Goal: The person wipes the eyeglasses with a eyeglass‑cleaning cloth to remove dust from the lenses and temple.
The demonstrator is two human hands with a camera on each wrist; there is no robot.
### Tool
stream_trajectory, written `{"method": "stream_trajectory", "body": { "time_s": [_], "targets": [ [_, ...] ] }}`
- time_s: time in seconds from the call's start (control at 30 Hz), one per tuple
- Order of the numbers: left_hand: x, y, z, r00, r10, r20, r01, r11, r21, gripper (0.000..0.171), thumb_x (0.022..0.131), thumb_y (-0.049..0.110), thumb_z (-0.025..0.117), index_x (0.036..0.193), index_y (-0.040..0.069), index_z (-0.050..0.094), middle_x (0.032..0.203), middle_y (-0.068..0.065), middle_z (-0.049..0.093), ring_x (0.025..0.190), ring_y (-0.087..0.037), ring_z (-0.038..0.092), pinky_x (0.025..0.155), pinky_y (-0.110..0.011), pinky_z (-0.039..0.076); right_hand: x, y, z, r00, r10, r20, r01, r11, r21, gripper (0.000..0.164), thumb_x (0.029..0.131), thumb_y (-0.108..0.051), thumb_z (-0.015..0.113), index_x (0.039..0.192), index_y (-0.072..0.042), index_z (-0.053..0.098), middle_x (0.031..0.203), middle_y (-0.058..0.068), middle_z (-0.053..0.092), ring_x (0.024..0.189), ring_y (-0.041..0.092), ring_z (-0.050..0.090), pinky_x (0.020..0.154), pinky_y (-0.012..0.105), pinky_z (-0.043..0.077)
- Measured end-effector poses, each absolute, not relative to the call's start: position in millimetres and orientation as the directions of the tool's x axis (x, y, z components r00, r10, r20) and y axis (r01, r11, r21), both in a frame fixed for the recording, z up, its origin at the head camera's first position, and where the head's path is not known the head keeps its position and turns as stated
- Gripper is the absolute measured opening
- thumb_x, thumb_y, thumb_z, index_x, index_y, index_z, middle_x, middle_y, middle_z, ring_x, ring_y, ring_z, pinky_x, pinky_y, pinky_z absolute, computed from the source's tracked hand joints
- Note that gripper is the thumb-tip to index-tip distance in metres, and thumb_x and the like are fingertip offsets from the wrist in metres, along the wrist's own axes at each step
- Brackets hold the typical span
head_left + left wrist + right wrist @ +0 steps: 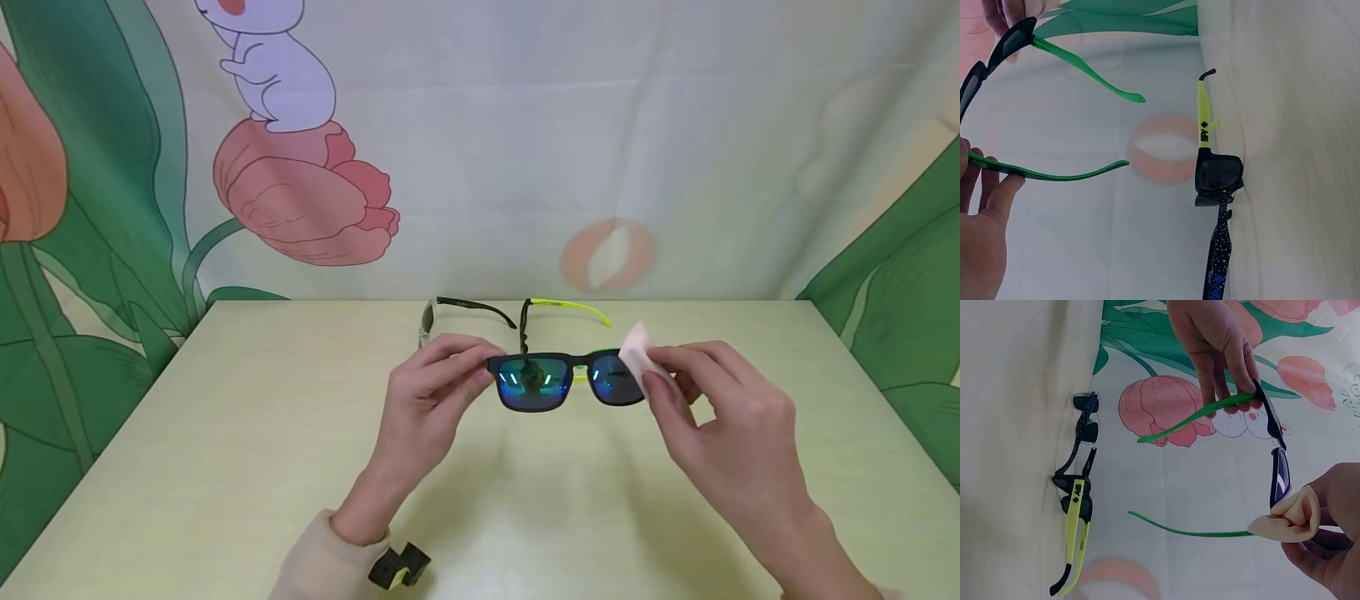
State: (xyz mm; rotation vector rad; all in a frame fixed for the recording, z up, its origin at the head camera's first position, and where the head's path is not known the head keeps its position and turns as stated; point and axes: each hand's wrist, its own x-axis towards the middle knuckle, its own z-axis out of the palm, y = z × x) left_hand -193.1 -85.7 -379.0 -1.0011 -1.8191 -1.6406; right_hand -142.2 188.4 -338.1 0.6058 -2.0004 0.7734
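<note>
A pair of sunglasses (534, 385) with a black front, blue-green mirrored lenses and green temples is held up above the table. My left hand (429, 396) pinches it at the hinge end, thumb below and fingers above. My right hand (735, 429) pinches a small pale cloth (636, 354) folded around the other end of the frame, covering the outer edge of that lens. In the right wrist view the cloth (1297, 515) wraps the hinge corner, and the green temple (1210, 534) sticks out from it. Both temples are unfolded and point away from me.
Behind stand sunglasses with yellow temples (1074, 512) and a clear-fronted pair (1088, 428) with dark speckled temples, both near the back edge of the pale wooden table (247, 433). A printed curtain (480, 167) hangs right behind the table.
</note>
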Motion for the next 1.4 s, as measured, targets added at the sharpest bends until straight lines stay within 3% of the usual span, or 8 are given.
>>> {"method": "stream_trajectory", "body": {
  "time_s": [0.33, 0.53, 0.77, 1.07, 1.2, 1.33, 1.4],
  "targets": [
    [-197, -86, -376, -0.638, 0.165, 0.752, 0.748, -0.099, 0.656, 0.022, 0.096, 0.003, 0.070, 0.112, -0.011, 0.073, 0.112, -0.020, 0.066, 0.103, -0.026, 0.065, 0.087, -0.034, 0.060, -142, 188, -327, -0.471, -0.123, 0.873, -0.677, 0.685, -0.269, 0.017, 0.083, -0.007, 0.071, 0.097, 0.001, 0.077, 0.086, 0.006, 0.069, 0.069, 0.009, 0.056, 0.052, 0.011, 0.042],
    [-198, -85, -375, -0.639, 0.179, 0.748, 0.739, -0.126, 0.662, 0.023, 0.097, 0.003, 0.069, 0.114, -0.012, 0.072, 0.113, -0.017, 0.066, 0.103, -0.026, 0.065, 0.088, -0.035, 0.060, -140, 184, -326, -0.466, -0.146, 0.873, -0.693, 0.674, -0.257, 0.020, 0.087, -0.012, 0.069, 0.098, 0.002, 0.077, 0.089, 0.006, 0.069, 0.069, 0.010, 0.058, 0.056, 0.010, 0.045],
    [-200, -81, -376, -0.634, 0.195, 0.749, 0.739, -0.132, 0.660, 0.021, 0.094, -0.003, 0.070, 0.113, -0.013, 0.072, 0.113, -0.019, 0.066, 0.106, -0.028, 0.064, 0.088, -0.037, 0.060, -140, 174, -329, -0.439, -0.198, 0.876, -0.726, 0.653, -0.216, 0.036, 0.101, -0.030, 0.059, 0.098, 0.001, 0.077, 0.089, 0.006, 0.068, 0.067, 0.010, 0.061, 0.062, 0.013, 0.052],
    [-202, -77, -378, -0.610, 0.214, 0.763, 0.760, -0.113, 0.640, 0.020, 0.093, -0.009, 0.069, 0.112, -0.011, 0.073, 0.110, -0.019, 0.067, 0.104, -0.028, 0.065, 0.087, -0.039, 0.060, -143, 171, -335, -0.432, -0.243, 0.869, -0.742, 0.644, -0.189, 0.038, 0.104, -0.033, 0.058, 0.099, 0.000, 0.076, 0.088, 0.005, 0.067, 0.068, 0.009, 0.059, 0.062, 0.016, 0.054],
    [-202, -78, -377, -0.611, 0.219, 0.761, 0.763, -0.094, 0.640, 0.021, 0.092, -0.012, 0.069, 0.112, -0.010, 0.074, 0.111, -0.018, 0.067, 0.103, -0.028, 0.065, 0.087, -0.039, 0.060, -146, 178, -337, -0.452, -0.244, 0.858, -0.727, 0.658, -0.195, 0.033, 0.102, -0.029, 0.060, 0.100, 0.000, 0.076, 0.088, 0.005, 0.067, 0.067, 0.010, 0.059, 0.062, 0.015, 0.053],
    [-203, -80, -377, -0.615, 0.218, 0.758, 0.761, -0.086, 0.643, 0.022, 0.091, -0.012, 0.069, 0.113, -0.010, 0.074, 0.111, -0.018, 0.067, 0.103, -0.028, 0.065, 0.086, -0.038, 0.061, -147, 187, -337, -0.513, -0.246, 0.822, -0.697, 0.678, -0.233, 0.017, 0.090, -0.010, 0.073, 0.102, 0.002, 0.075, 0.089, 0.005, 0.067, 0.068, 0.011, 0.059, 0.061, 0.013, 0.050],
    [-203, -81, -377, -0.613, 0.215, 0.760, 0.764, -0.087, 0.640, 0.022, 0.091, -0.011, 0.070, 0.113, -0.010, 0.074, 0.110, -0.018, 0.067, 0.102, -0.028, 0.065, 0.085, -0.037, 0.061, -148, 191, -337, -0.534, -0.239, 0.811, -0.685, 0.684, -0.250, 0.022, 0.080, 0.002, 0.078, 0.102, 0.002, 0.075, 0.089, 0.006, 0.067, 0.068, 0.011, 0.059, 0.060, 0.011, 0.048]
  ]
}}
